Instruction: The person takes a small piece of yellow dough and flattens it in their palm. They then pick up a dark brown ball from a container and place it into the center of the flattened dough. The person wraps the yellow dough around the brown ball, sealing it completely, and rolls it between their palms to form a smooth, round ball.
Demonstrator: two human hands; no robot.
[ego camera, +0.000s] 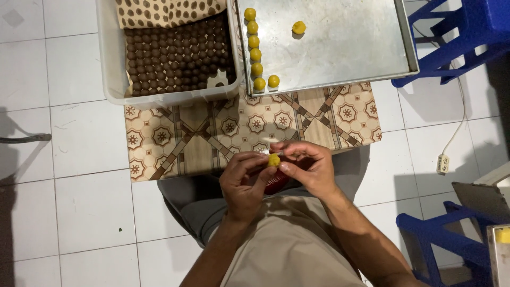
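Observation:
Both hands meet over my lap around a small yellow dough ball [274, 159]. My left hand [243, 183] pinches it from the left, and my right hand [308, 167] presses it from the right with thumb and fingers. A red object [276, 183] shows under the hands, mostly hidden. Ahead lies a metal baking tray [361, 48] with a column of several yellow balls [255, 48] along its left edge and one lone yellow ball [298, 27]. A white plastic tub [111, 69] to its left holds many small brown balls [178, 56].
A patterned beige board [212, 133] lies on the white tiled floor [79, 202] under the tub and tray. Blue plastic stools [462, 37] stand at the right, with a white cable and switch [442, 163] on the floor.

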